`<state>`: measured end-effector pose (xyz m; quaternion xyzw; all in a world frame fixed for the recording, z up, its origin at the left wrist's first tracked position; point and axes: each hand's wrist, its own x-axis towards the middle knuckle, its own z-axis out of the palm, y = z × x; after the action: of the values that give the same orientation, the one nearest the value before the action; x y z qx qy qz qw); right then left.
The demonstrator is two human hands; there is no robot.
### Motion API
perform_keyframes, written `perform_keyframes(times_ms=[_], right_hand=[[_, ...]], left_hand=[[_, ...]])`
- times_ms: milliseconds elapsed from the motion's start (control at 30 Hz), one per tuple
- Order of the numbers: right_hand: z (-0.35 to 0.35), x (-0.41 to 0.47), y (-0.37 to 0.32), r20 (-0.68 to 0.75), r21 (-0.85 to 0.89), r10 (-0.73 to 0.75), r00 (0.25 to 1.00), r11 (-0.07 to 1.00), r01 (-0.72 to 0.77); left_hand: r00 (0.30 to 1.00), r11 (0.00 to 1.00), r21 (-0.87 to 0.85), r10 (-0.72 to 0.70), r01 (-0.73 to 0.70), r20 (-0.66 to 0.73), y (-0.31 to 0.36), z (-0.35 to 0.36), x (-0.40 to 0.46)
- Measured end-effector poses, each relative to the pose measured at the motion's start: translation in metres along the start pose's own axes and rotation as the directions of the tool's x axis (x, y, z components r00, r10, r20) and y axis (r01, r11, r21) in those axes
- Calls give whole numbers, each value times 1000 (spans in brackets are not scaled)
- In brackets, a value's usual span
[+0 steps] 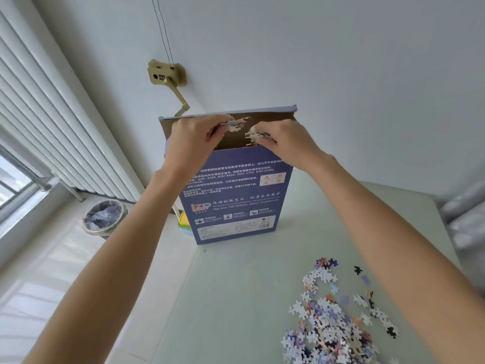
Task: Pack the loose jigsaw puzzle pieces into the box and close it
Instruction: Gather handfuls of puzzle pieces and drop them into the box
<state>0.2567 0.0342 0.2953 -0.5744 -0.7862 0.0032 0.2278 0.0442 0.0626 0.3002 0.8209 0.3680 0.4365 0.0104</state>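
Nearest, at the lower right of the pale green table (236, 298), a loose heap of small multicoloured cardboard jigsaw pieces (333, 319) lies spread out, with a few strays just beside it. By the size of that heap, most of the packing is left to do.

Farther back, the tall blue printed cardboard box (236, 195) stands upright on the table, its top flap (228, 114) raised and its brown inside showing. Both hands are up at that opening. The left hand (194, 140) pinches a small clump of pieces at its fingertips, and the right hand (286, 143) is curled round another clump just above the front wall of the box. So this load is about to go in; the box remains unclosed.

Just behind the box, a small stack of yellow, green and blue plastic lids or trays (183, 222) peeks out. On the floor to the left stands a round bin with a plastic liner (105, 216), below a white radiator (52, 127). On the wall hangs a tan wooden bracket with a jointed arm (168, 77). Nothing blocks the path between heap and box.
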Motion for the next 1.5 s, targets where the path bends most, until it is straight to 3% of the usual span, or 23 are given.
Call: perform_keyframes(times_ms=[200,400,600,867,1067,1233,1367,1500], right_hand=[[-2,8,5,87,78,62,994,995,-69],[-2,11,2,46,62,105,993,992,-108],[0,12,-3,-14,5,110,994,994,-110],[8,10,-8,-34,25,74,997,997,-73],[15,11,-14,-160,217,143,977,970,-106],[8,0,-16,-261,225,136,956,971,-77],[0,-47,-20,-374,167,131,918,983,-72],[18,-145,-8,-311,155,228,923,970,-187]], left_hand=[[956,964,163,167,-210,242,-16,10,15],[893,958,273,-47,-87,448,-14,11,16],[855,980,192,-145,55,497,-17,8,19],[926,989,149,-63,7,372,-5,2,4],[949,988,124,48,-91,312,-11,7,-13],[966,983,145,77,-115,245,-13,13,-24],[987,965,218,122,-143,108,1,13,-35],[987,977,136,163,-163,17,36,27,-73]])
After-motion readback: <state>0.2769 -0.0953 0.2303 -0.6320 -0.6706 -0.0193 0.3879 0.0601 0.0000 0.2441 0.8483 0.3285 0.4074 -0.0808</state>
